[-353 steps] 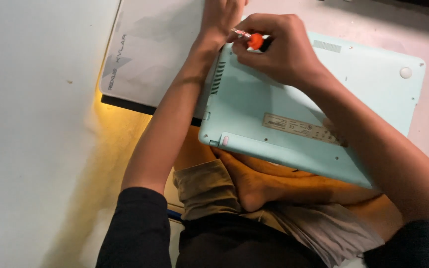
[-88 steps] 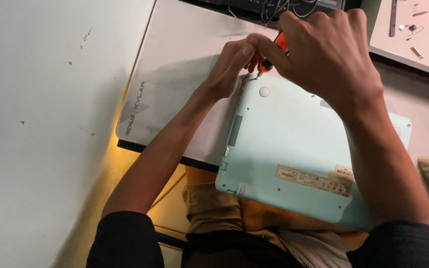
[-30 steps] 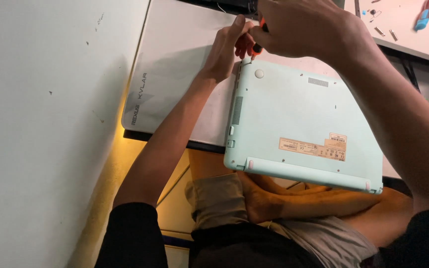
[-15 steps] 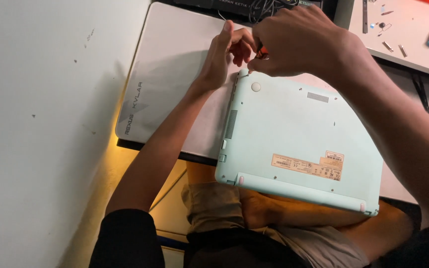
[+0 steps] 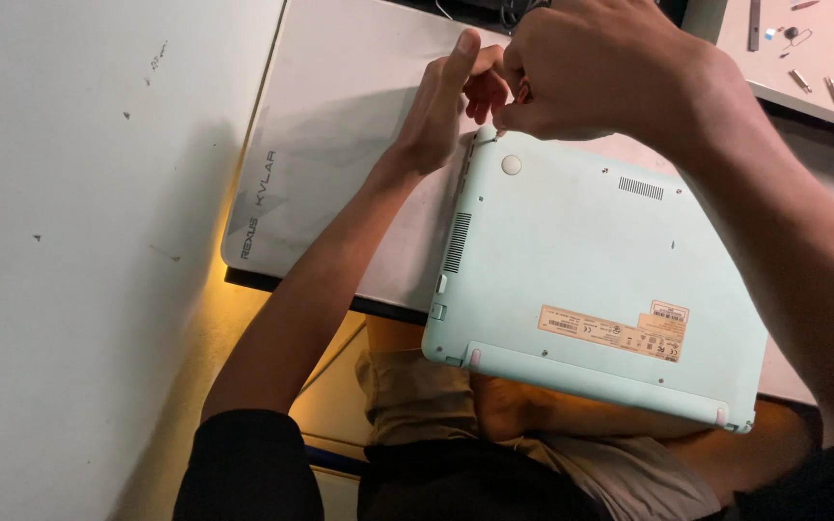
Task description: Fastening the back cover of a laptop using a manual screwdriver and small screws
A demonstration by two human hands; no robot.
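Laptop: a mint-green laptop lies bottom side up on the worktop. Its near edge hangs out over the person's lap.
Far left corner: both hands meet here, just past the round rubber foot.
Left hand: the left hand is on the left side of that corner. The fingers are straight and point far, and the palm leans on the laptop's edge. It is open, not gripping.
Right hand: the right hand is curled over the same corner. Its fingertips are pinched together right at the corner. A small bit of orange shows between the fingers, but I cannot tell what it is.
Label: a tan sticker sits near the laptop's near edge.
Vents: one slot strip is along the left side, and a small one is further right.
Small parts: a few little metal bits lie on a lighter board at the far right, well apart from the hands.
Lap: tan shorts and bare legs show below the laptop.
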